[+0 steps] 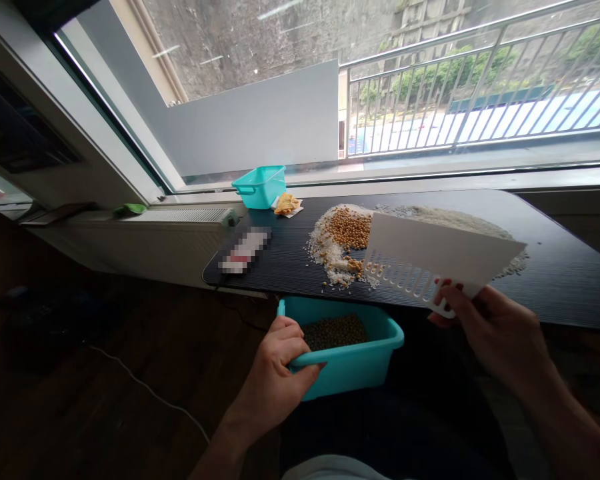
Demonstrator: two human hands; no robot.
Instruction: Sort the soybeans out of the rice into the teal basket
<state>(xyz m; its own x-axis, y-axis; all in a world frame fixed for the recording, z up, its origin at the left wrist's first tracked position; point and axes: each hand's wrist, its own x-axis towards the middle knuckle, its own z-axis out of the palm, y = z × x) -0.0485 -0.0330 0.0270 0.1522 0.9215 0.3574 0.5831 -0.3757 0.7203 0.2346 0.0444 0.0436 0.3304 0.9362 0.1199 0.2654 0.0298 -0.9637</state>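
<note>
My left hand [285, 360] grips the rim of a turquoise plastic bin [347, 373] below the table's front edge, with its thumb outside. Small dark greenish beans [337, 332] cover the bin's floor. In my right hand [485, 327] is a white slotted sheet [440, 250], pinched near its lower right corner. It is tilted over the table, its row of slots along the lower edge. Left of the sheet lies a heap of yellow beans [349, 228] ringed by white rice-like grains [323, 250]. The sheet partly hides this heap and a pale greyish pile [460, 219] behind it.
On the dark table [290, 267], a second turquoise bin [263, 187] stands at the back left, beside a yellowish crumpled item [287, 204] on white paper. A blurred-out flat object [245, 251] lies at the left end. Behind runs a window; a white cable [150, 393] crosses the floor.
</note>
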